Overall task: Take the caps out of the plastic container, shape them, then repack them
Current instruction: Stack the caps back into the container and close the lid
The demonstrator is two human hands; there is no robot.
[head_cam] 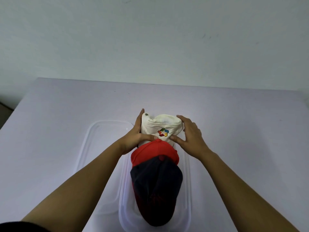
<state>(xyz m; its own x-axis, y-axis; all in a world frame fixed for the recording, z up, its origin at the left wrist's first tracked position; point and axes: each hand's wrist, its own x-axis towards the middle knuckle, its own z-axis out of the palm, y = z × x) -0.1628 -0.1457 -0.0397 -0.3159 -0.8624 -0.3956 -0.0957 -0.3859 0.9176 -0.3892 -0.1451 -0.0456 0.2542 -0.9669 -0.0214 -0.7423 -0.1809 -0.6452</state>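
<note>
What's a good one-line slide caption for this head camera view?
Both hands, left hand and right hand, grip a white cap beyond red cap and dark cap in the plastic container.

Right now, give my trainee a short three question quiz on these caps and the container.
1. True or false: both hands hold the white cap.
2. Which cap lies nearest the camera in the clear container: A) white, B) red, C) dark navy?
3. Fill in: the container's lid lies flat on the table to the container's ____.

Key: 1 true; the left hand and right hand clasp its sides. 2 C, the dark navy cap, overlapping the red cap. 3 left.
</note>
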